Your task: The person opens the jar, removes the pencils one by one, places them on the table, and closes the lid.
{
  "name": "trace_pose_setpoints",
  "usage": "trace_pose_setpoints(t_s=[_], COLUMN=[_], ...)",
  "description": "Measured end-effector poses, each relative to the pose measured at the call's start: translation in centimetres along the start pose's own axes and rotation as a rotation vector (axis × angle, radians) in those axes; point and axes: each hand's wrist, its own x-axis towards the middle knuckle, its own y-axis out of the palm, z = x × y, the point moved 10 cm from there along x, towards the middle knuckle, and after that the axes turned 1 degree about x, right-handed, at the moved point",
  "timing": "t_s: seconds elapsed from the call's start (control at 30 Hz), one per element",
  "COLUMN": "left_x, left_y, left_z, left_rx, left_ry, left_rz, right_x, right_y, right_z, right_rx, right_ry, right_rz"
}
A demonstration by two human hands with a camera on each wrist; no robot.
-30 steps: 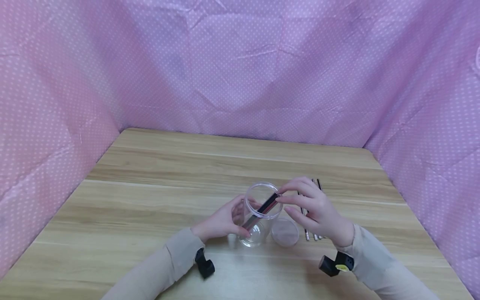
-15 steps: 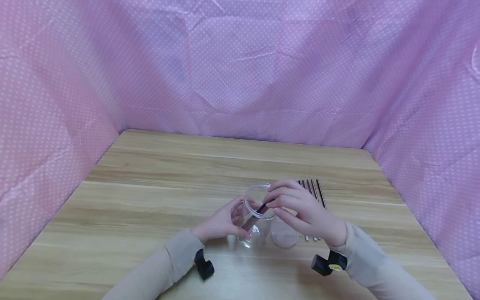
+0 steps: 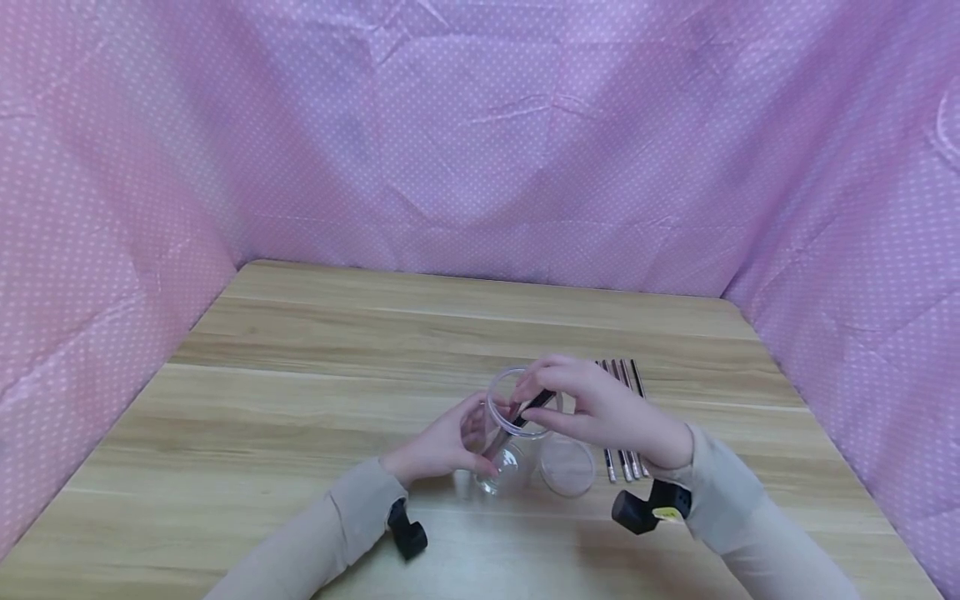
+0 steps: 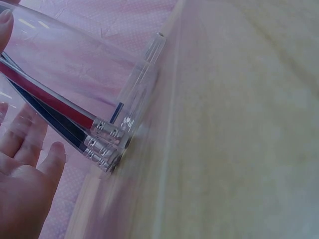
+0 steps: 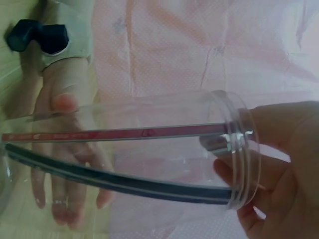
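My left hand [image 3: 442,442] holds a clear plastic jar [image 3: 492,417] by its side, thumb in front and fingers behind. Inside, red and black pencils [image 4: 55,97] lean diagonally, their silver ferrule ends down at the jar's bottom, as the left wrist view shows. At the open mouth, my right hand [image 3: 600,404] pinches the upper pencil ends between thumb and fingers. In the right wrist view a red pencil [image 5: 144,133] and a dark pencil [image 5: 114,180] run the length of the jar, and the right fingertips [image 5: 224,172] reach the threaded rim.
A clear round lid [image 3: 567,468] lies on the wooden table [image 3: 337,333] just right of the jar. Several more pencils [image 3: 636,467] lie side by side beyond it, partly covered by the right hand. Pink dotted cloth [image 3: 480,150] surrounds the table.
My right hand has shifted left and further over the jar's mouth, its grip on the pencils changing. More of the pencils on the table now shows. The left hand and jar have stayed put.
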Motion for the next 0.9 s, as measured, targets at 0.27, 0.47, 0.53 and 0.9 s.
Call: trace_pose_setpoints(t_s=[0.27,0.47,0.53,0.9], left_x=[-0.1,-0.1,-0.1,0.0], left_y=[0.1,0.3,0.3,0.8], left_z=[0.0,-0.2,-0.2,-0.4], left_rx=[-0.022,-0.033,-0.039,-0.065], left_ry=[-0.018,-0.003,0.005,0.022], left_rz=[-0.004,-0.006,-0.006,0.004], right_x=[1.2,1.5,1.5,1.2], right_y=[0.3,0.5,0.6,0.4], right_z=[-0.1,0.0,0.0,0.1], right_rx=[-0.005,0.008,0.026,0.040], right_ry=[0.053,0.024,0.013,-0.024], right_rz=[0.043,0.018,0.008,-0.040])
